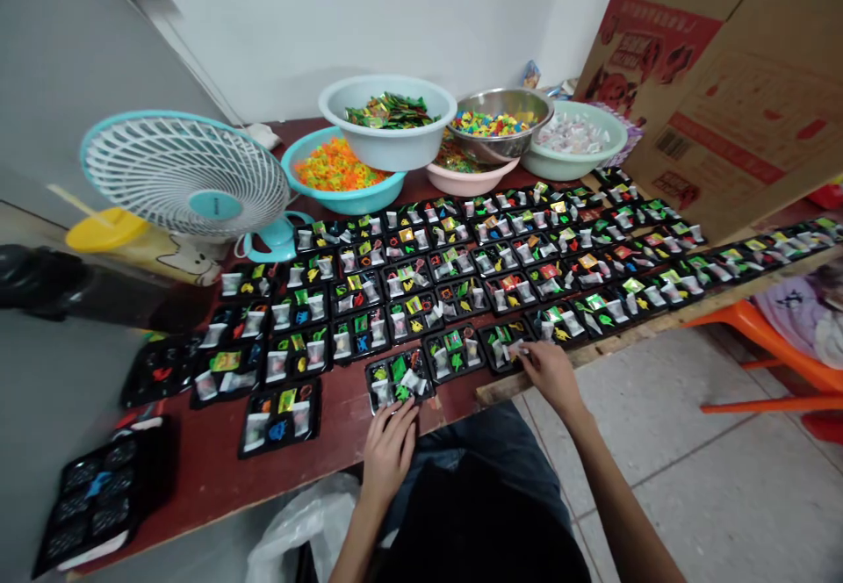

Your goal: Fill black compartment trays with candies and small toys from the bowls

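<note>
My left hand (390,447) lies with its fingers stretched out against the near edge of a black compartment tray (371,397), which holds green pieces and small wrapped packets. My right hand (551,374) is over another black tray (489,363) to the right, its thumb and fingers closed on a small wrapped packet (515,350) at that tray's right side. Between the two hands stands a filled tray (435,376). Rows of similar trays, filled with colourful small toys and packets, cover much of the dark red table (217,469).
Behind the trays stand a pale blue basin (388,148) of green packets, a turquoise basin (349,201) of orange pieces, a steel bowl (507,140) and a pale green basin (572,164). A fan (190,179) is at left, a large carton (724,100) at right, an orange stool (777,350) below.
</note>
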Action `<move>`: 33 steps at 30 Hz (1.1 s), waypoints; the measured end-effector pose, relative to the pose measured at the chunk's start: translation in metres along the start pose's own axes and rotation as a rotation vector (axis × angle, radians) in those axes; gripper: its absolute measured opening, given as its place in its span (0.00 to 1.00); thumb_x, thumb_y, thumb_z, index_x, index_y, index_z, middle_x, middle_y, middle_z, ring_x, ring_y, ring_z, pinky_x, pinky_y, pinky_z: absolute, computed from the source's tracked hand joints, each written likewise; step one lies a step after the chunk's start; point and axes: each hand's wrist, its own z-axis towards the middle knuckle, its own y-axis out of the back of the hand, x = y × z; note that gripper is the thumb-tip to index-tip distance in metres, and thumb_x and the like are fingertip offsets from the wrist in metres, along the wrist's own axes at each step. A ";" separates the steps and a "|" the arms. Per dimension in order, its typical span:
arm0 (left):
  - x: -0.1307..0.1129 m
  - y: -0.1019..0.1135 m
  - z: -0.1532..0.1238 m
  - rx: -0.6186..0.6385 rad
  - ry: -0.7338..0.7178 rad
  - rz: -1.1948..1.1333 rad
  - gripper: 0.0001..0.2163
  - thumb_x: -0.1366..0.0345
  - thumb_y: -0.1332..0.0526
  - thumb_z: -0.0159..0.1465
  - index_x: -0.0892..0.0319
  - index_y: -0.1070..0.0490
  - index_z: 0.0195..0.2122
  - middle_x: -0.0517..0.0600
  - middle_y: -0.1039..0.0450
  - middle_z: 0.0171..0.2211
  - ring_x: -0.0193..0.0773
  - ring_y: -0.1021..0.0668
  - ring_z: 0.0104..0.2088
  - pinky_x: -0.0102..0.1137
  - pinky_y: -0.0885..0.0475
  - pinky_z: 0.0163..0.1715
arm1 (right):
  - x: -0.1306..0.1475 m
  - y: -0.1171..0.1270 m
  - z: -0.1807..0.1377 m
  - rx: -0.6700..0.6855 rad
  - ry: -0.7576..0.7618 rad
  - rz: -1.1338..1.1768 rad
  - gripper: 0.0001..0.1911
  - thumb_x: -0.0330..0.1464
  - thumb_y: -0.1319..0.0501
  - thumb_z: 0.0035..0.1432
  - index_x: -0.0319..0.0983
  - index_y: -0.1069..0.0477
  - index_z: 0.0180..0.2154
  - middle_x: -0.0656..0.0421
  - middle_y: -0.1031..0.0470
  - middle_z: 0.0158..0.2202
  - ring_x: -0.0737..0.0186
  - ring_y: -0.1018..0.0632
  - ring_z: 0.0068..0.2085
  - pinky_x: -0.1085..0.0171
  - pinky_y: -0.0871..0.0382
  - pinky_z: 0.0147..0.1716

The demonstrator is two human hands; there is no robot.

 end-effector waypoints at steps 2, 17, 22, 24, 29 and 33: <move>-0.001 -0.002 0.002 0.014 0.014 -0.015 0.17 0.73 0.45 0.61 0.56 0.34 0.51 0.53 0.31 0.52 0.43 0.30 0.51 0.45 0.35 0.52 | -0.002 -0.002 0.005 -0.064 0.064 -0.028 0.15 0.31 0.46 0.57 0.40 0.29 0.46 0.52 0.29 0.42 0.55 0.31 0.45 0.60 0.40 0.43; 0.003 0.007 0.000 -0.376 0.631 -0.277 0.28 0.63 0.44 0.62 0.56 0.52 0.62 0.59 0.49 0.62 0.46 0.44 0.62 0.45 0.45 0.60 | -0.011 -0.014 0.008 -0.267 -0.222 0.234 0.16 0.35 0.44 0.57 0.38 0.31 0.47 0.57 0.22 0.34 0.62 0.23 0.33 0.63 0.34 0.39; 0.016 0.005 0.015 -0.411 0.771 -0.581 0.24 0.59 0.46 0.63 0.55 0.49 0.60 0.60 0.42 0.59 0.45 0.37 0.59 0.42 0.39 0.57 | -0.016 -0.021 0.004 -0.339 -0.180 0.222 0.18 0.41 0.42 0.55 0.36 0.30 0.43 0.54 0.24 0.35 0.59 0.24 0.34 0.61 0.33 0.38; 0.018 0.001 0.019 -0.435 0.788 -0.625 0.22 0.59 0.46 0.63 0.56 0.45 0.57 0.61 0.38 0.57 0.46 0.35 0.58 0.42 0.38 0.56 | -0.013 -0.021 0.003 -0.406 -0.127 0.177 0.18 0.43 0.42 0.55 0.36 0.28 0.40 0.53 0.25 0.35 0.57 0.26 0.36 0.59 0.33 0.38; 0.013 -0.010 0.028 -0.458 0.769 -0.634 0.19 0.61 0.46 0.63 0.58 0.41 0.54 0.61 0.36 0.55 0.45 0.31 0.55 0.41 0.35 0.54 | 0.008 -0.023 -0.011 -0.535 -0.020 0.187 0.12 0.38 0.44 0.58 0.36 0.29 0.38 0.54 0.27 0.33 0.60 0.29 0.36 0.60 0.34 0.40; 0.005 0.007 0.033 -0.363 0.682 -0.424 0.16 0.62 0.47 0.63 0.58 0.37 0.52 0.58 0.34 0.54 0.44 0.32 0.56 0.43 0.37 0.56 | 0.019 -0.045 -0.022 -0.587 0.095 0.219 0.07 0.32 0.43 0.57 0.36 0.29 0.36 0.54 0.27 0.32 0.61 0.28 0.36 0.61 0.34 0.38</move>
